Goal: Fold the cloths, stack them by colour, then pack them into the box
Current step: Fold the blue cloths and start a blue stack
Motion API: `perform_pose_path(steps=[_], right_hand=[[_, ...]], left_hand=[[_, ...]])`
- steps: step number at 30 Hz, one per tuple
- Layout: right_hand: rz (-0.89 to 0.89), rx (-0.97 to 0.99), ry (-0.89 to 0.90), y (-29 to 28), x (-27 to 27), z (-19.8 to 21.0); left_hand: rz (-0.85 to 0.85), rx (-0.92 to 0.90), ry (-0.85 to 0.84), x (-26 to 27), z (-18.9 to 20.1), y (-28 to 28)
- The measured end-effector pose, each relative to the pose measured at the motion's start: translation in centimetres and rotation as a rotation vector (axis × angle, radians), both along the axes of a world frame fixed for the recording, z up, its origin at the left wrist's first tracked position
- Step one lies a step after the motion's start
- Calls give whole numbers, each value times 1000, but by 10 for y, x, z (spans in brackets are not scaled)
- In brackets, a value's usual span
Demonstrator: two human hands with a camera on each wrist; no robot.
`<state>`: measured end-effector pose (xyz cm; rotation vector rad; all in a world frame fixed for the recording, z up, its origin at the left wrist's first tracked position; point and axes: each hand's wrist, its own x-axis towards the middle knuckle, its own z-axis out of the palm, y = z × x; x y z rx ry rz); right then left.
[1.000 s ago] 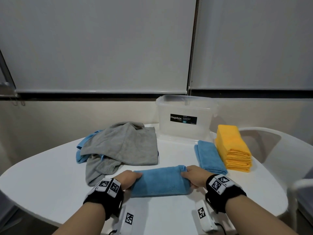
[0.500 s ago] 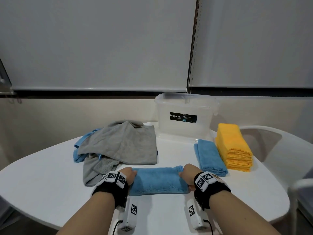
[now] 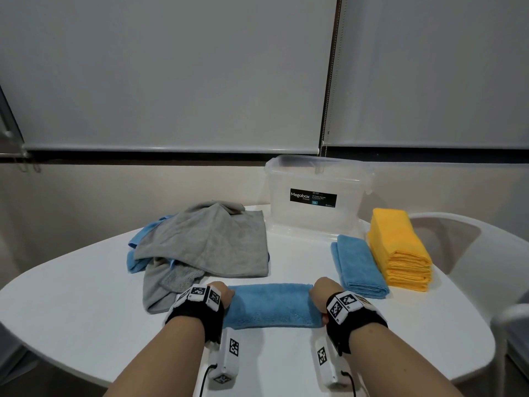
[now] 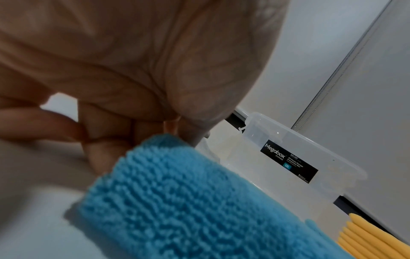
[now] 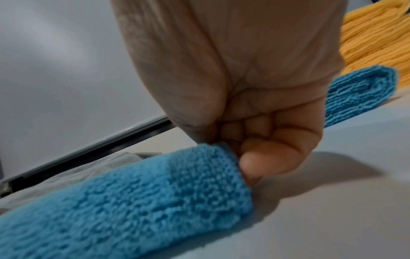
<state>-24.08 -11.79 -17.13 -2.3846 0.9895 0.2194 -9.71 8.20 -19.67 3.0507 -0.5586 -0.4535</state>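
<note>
A blue cloth (image 3: pixel 272 306), folded into a long strip, lies on the white table (image 3: pixel 71 310) in front of me. My left hand (image 3: pixel 221 296) pinches its left end (image 4: pixel 168 184) with curled fingers. At the strip's right end (image 5: pixel 199 175), my right hand (image 3: pixel 322 293) grips with thumb and curled fingers. A folded blue cloth (image 3: pixel 359 266) lies to the right, beside a stack of folded yellow cloths (image 3: pixel 399 250). Unfolded grey cloths (image 3: pixel 206 242) lie heaped at the left over a blue cloth (image 3: pixel 137 247). The clear plastic box (image 3: pixel 315 196) stands at the back.
A white chair (image 3: pixel 472 253) stands at the table's right side, close behind the yellow stack. The wall and window blinds (image 3: pixel 171 81) rise just behind the box. Bare table top stretches along the near left and near right.
Both hands have drawn back toward me at the strip's ends, dragging the blue strip a little nearer to the table's front edge. The other cloths and the box have not moved.
</note>
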Motion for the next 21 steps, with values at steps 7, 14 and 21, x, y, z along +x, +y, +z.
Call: perform_pose_path(steps=[7, 14, 21], right_hand=[[10, -161, 139, 7, 6, 2], [82, -163, 35, 7, -11, 27], [248, -307, -383, 29, -29, 27]], left_hand=[[-92, 51, -20, -4, -2, 2], [31, -284, 143, -11, 13, 17], [-298, -597, -190, -68, 41, 16]])
